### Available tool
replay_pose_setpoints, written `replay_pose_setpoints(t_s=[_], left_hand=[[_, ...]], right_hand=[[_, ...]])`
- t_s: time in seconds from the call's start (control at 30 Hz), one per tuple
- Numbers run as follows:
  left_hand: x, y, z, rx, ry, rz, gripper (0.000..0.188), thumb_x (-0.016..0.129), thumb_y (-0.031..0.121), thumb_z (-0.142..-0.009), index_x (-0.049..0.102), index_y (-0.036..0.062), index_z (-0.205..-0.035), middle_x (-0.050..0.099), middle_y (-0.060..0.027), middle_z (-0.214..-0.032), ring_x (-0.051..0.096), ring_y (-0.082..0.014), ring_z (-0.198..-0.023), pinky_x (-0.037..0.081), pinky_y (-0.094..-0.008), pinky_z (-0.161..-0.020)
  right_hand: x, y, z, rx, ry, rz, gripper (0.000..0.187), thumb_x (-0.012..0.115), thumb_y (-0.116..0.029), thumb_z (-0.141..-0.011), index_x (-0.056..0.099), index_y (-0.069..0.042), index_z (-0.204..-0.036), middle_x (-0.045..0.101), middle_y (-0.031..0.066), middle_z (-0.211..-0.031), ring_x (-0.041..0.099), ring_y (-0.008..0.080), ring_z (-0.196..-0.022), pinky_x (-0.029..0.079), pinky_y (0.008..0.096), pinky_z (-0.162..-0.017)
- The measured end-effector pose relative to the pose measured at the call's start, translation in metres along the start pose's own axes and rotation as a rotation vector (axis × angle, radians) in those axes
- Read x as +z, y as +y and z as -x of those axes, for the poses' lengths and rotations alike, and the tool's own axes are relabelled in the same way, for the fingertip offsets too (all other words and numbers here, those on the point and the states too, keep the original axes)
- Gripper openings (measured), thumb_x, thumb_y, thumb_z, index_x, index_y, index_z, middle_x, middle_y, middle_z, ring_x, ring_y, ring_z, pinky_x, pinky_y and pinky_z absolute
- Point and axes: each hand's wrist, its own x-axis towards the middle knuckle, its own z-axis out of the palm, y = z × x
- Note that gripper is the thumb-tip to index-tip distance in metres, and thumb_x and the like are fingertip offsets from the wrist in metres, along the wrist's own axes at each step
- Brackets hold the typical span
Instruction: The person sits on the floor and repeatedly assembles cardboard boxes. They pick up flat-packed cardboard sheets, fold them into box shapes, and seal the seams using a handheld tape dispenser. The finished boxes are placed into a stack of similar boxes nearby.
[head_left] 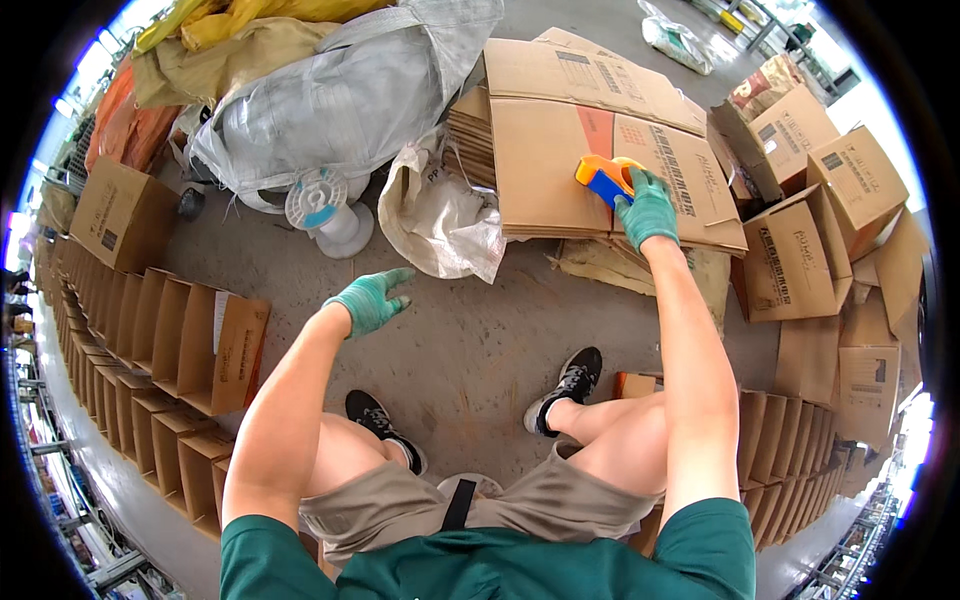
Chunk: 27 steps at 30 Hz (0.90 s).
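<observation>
My right hand (pixel 650 213), in a green glove, is closed around an orange and blue tape dispenser (pixel 606 182). The dispenser is over a stack of flattened cardboard boxes (pixel 545 150); whether it touches the top sheet I cannot tell. My left hand (pixel 370 301), gloved in the same green, hangs above the floor with its fingers apart and nothing in them. Nearest to it are a crumpled white woven sack (pixel 425 225) and a white plastic spool (pixel 345 230).
Rows of open cartons (pixel 165 335) line the left; another row (pixel 790 440) stands at the lower right. Loose boxes (pixel 800 255) pile up beyond the stack's right side. A large grey bulging sack (pixel 320 105) lies at the back left, near a single carton (pixel 120 215).
</observation>
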Motion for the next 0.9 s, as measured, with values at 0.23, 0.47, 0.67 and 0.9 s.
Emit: replay_pose_setpoints(t_s=[0.23,0.47,0.67,0.9], left_hand=[[0.027,0.021,-0.094,0.015,0.328,0.305,0.049,0.059,0.026,-0.098,0.049,0.0056,-0.142,0.055,-0.0173,-0.140,0.051,-0.0318,-0.133,0.041,-0.0394,-0.110],[0.079,0.104,-0.206,-0.105,0.410,0.337,0.061,0.061,0.033,-0.095,0.048,-0.0046,-0.141,0.055,-0.0289,-0.136,0.052,-0.0426,-0.131,0.042,-0.0447,-0.110],[0.075,0.118,-0.189,-0.075,0.464,0.458,0.073,0.064,0.029,-0.094,0.033,-0.0052,-0.151,0.039,-0.0311,-0.153,0.040,-0.0420,-0.143,0.033,-0.0431,-0.118],[0.082,0.116,-0.195,0.108,0.552,0.421,0.047,0.069,0.024,-0.093,0.059,-0.0059,-0.128,0.064,-0.0264,-0.123,0.058,-0.0333,-0.119,0.040,-0.0419,-0.110]], right_hand=[[0.025,-0.007,-0.026,0.178,-0.437,0.124,0.056,0.069,-0.038,-0.091,0.053,-0.011,-0.138,0.054,0.0178,-0.144,0.045,0.0412,-0.140,0.036,0.0598,-0.112],[0.062,0.050,-0.020,-0.007,-0.250,-0.174,0.051,0.076,-0.020,-0.086,0.056,0.001,-0.128,0.058,0.0252,-0.129,0.057,0.0445,-0.117,0.048,0.0465,-0.098],[0.067,0.060,-0.011,0.004,-0.220,-0.271,0.049,0.076,-0.013,-0.086,0.055,0.002,-0.129,0.058,0.0244,-0.127,0.058,0.0428,-0.114,0.048,0.0459,-0.097],[0.059,0.069,-0.009,-0.012,-0.236,-0.214,0.051,0.075,-0.025,-0.088,0.057,0.002,-0.128,0.058,0.0258,-0.127,0.058,0.0441,-0.116,0.048,0.0465,-0.097]])
